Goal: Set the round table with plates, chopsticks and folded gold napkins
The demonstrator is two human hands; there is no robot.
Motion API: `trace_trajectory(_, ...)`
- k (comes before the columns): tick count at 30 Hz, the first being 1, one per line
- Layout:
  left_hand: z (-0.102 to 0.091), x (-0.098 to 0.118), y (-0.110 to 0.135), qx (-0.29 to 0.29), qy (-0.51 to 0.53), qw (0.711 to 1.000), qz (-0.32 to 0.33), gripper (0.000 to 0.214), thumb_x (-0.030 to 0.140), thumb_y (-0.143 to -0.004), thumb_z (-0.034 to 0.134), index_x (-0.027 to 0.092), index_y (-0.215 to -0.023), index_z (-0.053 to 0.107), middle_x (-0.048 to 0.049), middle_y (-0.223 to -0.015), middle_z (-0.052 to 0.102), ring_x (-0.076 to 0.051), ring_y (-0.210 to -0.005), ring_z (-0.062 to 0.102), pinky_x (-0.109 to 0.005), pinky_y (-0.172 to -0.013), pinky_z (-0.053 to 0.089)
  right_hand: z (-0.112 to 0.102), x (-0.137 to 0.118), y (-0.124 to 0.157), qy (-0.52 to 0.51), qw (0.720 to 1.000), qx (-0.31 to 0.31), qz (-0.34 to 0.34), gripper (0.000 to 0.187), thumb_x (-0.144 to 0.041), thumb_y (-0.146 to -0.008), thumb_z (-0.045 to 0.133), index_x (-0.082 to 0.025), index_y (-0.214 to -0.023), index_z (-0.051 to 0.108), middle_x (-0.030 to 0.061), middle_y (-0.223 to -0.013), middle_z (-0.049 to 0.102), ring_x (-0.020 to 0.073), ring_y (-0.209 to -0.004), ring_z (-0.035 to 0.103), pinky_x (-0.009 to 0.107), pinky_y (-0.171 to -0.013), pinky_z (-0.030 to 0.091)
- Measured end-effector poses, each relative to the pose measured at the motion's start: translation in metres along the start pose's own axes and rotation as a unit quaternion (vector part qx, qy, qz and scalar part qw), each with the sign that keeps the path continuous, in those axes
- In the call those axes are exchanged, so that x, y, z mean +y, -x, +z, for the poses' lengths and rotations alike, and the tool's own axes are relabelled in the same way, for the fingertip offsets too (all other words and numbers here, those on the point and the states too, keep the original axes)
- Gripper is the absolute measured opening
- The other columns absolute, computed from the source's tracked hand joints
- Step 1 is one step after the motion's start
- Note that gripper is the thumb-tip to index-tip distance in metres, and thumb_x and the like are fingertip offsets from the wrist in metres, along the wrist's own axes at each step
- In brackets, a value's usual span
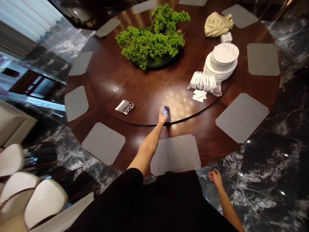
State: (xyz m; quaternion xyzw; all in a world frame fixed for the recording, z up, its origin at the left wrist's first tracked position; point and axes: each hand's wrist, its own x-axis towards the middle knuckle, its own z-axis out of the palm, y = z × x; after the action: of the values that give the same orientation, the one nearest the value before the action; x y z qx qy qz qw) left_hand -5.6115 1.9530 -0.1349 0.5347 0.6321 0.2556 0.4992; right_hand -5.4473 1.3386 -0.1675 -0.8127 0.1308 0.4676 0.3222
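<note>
My left hand (pixel 162 118) reaches out over the front of the round table and is closed on a smartphone (pixel 166 112). Its lit screen faces up, with my thumb over the lower part. The phone is at the front rim of the turntable (pixel 149 93); whether it rests on the wood or is lifted cannot be made out. Beyond the table's edge, over the floor, hangs my right hand (pixel 215 178), with nothing in it and its fingers loosely bent and apart. A grey placemat (pixel 177 154) lies below my left forearm.
A green bonsai-like plant (pixel 154 45) stands on the turntable. To the right are stacked white plates (pixel 220 61), wrapped white items (pixel 205 82), white slips (pixel 199 95) and a gold cloth (pixel 218 24). A patterned white packet (pixel 125 107) lies left. White chairs (pixel 45 203) stand lower left.
</note>
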Motion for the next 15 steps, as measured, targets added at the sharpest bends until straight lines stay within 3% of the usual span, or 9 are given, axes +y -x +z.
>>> trace_trajectory(2, -0.001, -0.013, -0.004, -0.005, -0.039, 0.999, 0.016, 0.078, 0.008, -0.068, 0.085, 0.013, -0.143, 0.061, -0.0151, -0.142, 0.067, -0.026, -0.129, 0.065, -0.04, -0.123, 0.051, -0.001, -0.035, -0.019, 0.034, 0.999, 0.007, 0.002, 0.052, -0.043, -0.089, 0.06, -0.021, -0.136, 0.059, 0.0104, -0.098, 0.084, 0.0309, -0.098, 0.09, 0.039, -0.082, 0.074)
trace_trajectory(4, -0.002, -0.023, -0.008, -0.017, -0.065, 0.997, 0.027, 0.089, 0.01, -0.064, 0.089, 0.012, -0.148, 0.06, -0.0179, -0.15, 0.062, -0.03, -0.139, 0.061, -0.045, -0.13, 0.045, -0.004, -0.067, -0.035, 0.097, 0.995, -0.017, 0.016, 0.039, -0.038, -0.098, 0.059, -0.014, -0.127, 0.068, 0.0158, -0.095, 0.085, 0.0302, -0.093, 0.09, 0.033, -0.075, 0.072)
trace_trajectory(7, -0.001, -0.034, -0.014, -0.027, -0.091, 0.994, 0.051, 0.105, 0.012, -0.059, 0.094, 0.008, -0.156, 0.055, -0.0214, -0.154, 0.056, -0.034, -0.148, 0.055, -0.047, -0.135, 0.039, -0.015, -0.103, -0.055, 0.231, 0.969, -0.072, 0.056, 0.037, -0.042, -0.105, 0.061, -0.009, -0.107, 0.078, 0.022, -0.084, 0.082, 0.0332, -0.075, 0.087, 0.035, -0.065, 0.069)
trace_trajectory(10, 0.002, -0.04, -0.018, -0.02, -0.109, 0.992, 0.051, 0.111, 0.016, -0.062, 0.096, 0.004, -0.162, 0.05, -0.0247, -0.157, 0.051, -0.035, -0.151, 0.051, -0.049, -0.137, 0.035, -0.025, -0.133, -0.07, 0.306, 0.947, -0.099, 0.027, 0.036, -0.041, -0.106, 0.063, -0.01, -0.102, 0.08, 0.0206, -0.078, 0.081, 0.0305, -0.059, 0.082, 0.032, -0.053, 0.062)
trace_trajectory(13, 0.002, -0.043, -0.016, -0.018, -0.109, 0.993, 0.048, 0.099, 0.022, -0.076, 0.089, 0.004, -0.165, 0.049, -0.0247, -0.158, 0.05, -0.035, -0.152, 0.05, -0.049, -0.138, 0.034, -0.013, -0.18, -0.083, 0.233, 0.967, -0.073, -0.073, 0.031, -0.034, -0.108, 0.058, -0.011, -0.118, 0.076, 0.0164, -0.089, 0.084, 0.0216, -0.055, 0.079, 0.023, -0.044, 0.051)
trace_trajectory(15, -0.001, -0.046, -0.01, -0.013, -0.119, 0.991, 0.056, 0.09, 0.024, -0.083, 0.082, 0.006, -0.166, 0.051, -0.024, -0.159, 0.051, -0.036, -0.155, 0.049, -0.049, -0.139, 0.032, 0.012, -0.225, -0.092, 0.134, 0.98, -0.05, -0.135, 0.031, -0.03, -0.109, 0.057, -0.013, -0.13, 0.07, 0.0128, -0.098, 0.084, 0.0162, -0.059, 0.078, 0.019, -0.046, 0.052)
